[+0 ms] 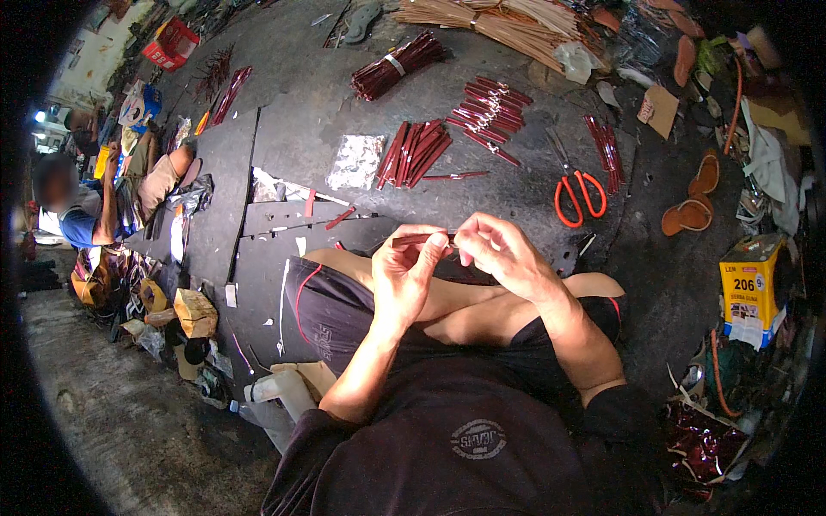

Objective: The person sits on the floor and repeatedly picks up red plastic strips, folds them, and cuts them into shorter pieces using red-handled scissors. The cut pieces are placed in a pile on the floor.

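Observation:
In front of my crossed legs, my left hand (403,277) is closed round a short dark red strap (415,240). My right hand (508,262) meets it at the strap's right end, thumb and finger pinched together; a small bit there is too hidden to name. Beyond my hands lies a pile of plain dark red straps (413,156), with one loose strap (456,176) beside it. Farther off, a row of straps with shiny metal fittings (490,112) lies fanned out. A clear bag of small silvery pieces (357,162) rests left of the plain pile.
Orange-handled scissors (579,193) lie to the right, near more red straps (607,153). A banded bundle (397,65) lies farther back, with tan strips (508,26) behind. Sandals (688,215) and a yellow can (750,288) stand right. Another person (86,206) sits at far left.

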{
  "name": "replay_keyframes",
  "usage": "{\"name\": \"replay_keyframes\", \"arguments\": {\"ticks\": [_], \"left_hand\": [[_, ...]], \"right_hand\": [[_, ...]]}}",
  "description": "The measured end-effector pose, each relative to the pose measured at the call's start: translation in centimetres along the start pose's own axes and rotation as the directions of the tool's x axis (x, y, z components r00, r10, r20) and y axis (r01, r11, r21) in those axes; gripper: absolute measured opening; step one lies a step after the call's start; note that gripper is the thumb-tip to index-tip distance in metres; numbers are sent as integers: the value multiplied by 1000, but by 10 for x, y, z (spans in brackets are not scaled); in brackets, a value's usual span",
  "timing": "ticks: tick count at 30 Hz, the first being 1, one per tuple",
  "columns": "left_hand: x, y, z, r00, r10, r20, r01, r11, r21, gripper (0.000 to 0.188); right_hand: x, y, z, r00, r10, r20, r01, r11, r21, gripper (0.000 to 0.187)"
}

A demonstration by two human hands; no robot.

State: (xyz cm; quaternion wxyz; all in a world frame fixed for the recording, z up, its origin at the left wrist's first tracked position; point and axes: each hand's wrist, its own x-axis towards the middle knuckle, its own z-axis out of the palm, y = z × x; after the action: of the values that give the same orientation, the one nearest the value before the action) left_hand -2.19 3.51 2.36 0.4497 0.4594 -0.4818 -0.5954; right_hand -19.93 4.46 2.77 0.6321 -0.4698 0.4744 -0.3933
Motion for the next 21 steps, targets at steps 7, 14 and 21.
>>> {"name": "replay_keyframes", "arguments": {"ticks": [7, 14, 21], "left_hand": [[-1, 4, 2, 1000, -2, -13, 3, 996, 87, 17], [1, 11, -3, 989, -104, 101, 108, 993, -36, 16], [9, 2, -16, 988, -125, 91, 122, 992, 41, 19]], "right_hand": [[-4, 4, 9, 972, -222, -73, 201, 955, -218, 15], [-5, -3, 3, 972, -236, -19, 220, 927, -303, 20], [6, 12, 0, 996, 45, 73, -48, 998, 43, 22]]}}
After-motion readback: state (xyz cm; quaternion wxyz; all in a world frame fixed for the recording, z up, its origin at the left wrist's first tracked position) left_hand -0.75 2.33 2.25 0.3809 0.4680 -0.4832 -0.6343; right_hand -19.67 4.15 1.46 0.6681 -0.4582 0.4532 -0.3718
